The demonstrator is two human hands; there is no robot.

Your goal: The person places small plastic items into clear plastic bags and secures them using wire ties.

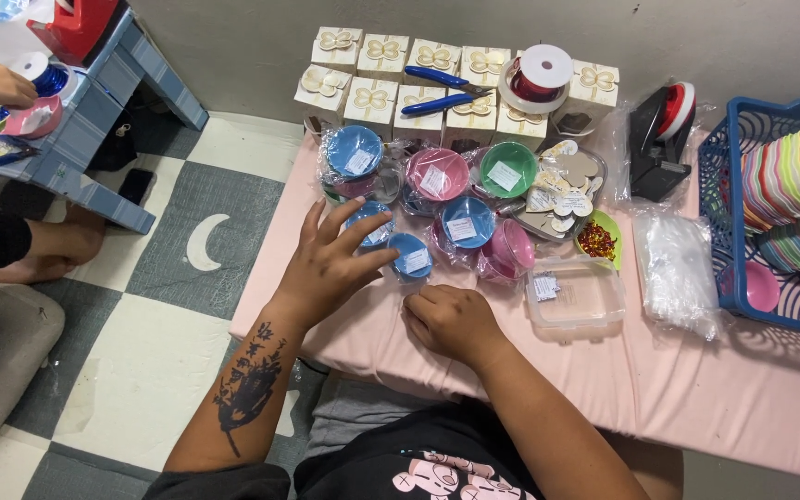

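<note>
The left hand [326, 264], on the tattooed forearm, is lying spread and palm-down on the pink cloth-covered low table [511, 389], its fingers splayed and gripping nothing; the fingertips are touching a small blue round plastic bowl wrapped in clear film [369, 222], and the thumb is reaching toward a second small blue wrapped bowl [410, 256] just beside it, as if steadying the pair at the near edge of the pile. The right hand [453, 319] is resting curled into a loose fist on the cloth just below that second bowl; whether anything is pinched inside it, I cannot tell

Beyond the fingers, more wrapped bowls in blue, pink and green [437, 176] are sitting clustered together with white labels facing up, probably so they can be read. A clear empty rectangular plastic box [574, 294] is standing to the right, near a small green dish of red and gold beads [598, 241]. White gift boxes with butterfly tops [372, 97] are lining the wall, carrying blue-handled pliers [437, 91] and a spool of red ribbon [539, 76]. A blue plastic basket [729, 241] is holding stacked coloured trays at the far right
</note>
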